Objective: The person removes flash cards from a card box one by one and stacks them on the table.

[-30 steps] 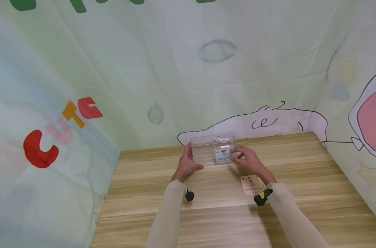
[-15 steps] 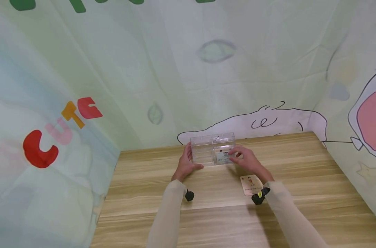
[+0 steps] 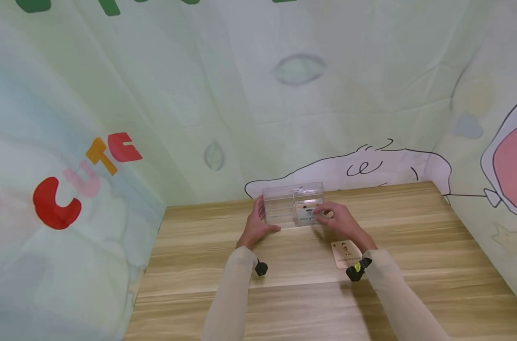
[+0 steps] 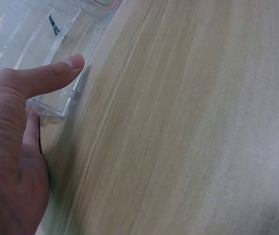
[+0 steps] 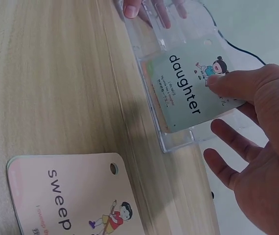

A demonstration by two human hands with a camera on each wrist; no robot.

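A clear plastic organizer box [image 3: 278, 209] with compartments stands at the back of the table. My left hand [image 3: 256, 224] holds its left end, thumb over the front edge and fingers along the side, as the left wrist view [image 4: 12, 147] also shows. In the lower right compartment is a pale green flashcard [image 5: 183, 83] reading "daughter". My right hand [image 5: 262, 112] pinches that card, thumb on its face; the fingers behind it are partly hidden. Edges of other cards show behind the green one.
A pink "sweep the floor" flashcard [image 3: 345, 254] lies on the wooden table [image 3: 301, 303], below my right wrist. A printed curtain [image 3: 241, 94] hangs right behind the table and along both sides. Each wrist wears a small black device.
My right hand has shifted slightly left with the green flashcard, and a peach-coloured card edge now shows behind it. My left hand and the box stay in place.
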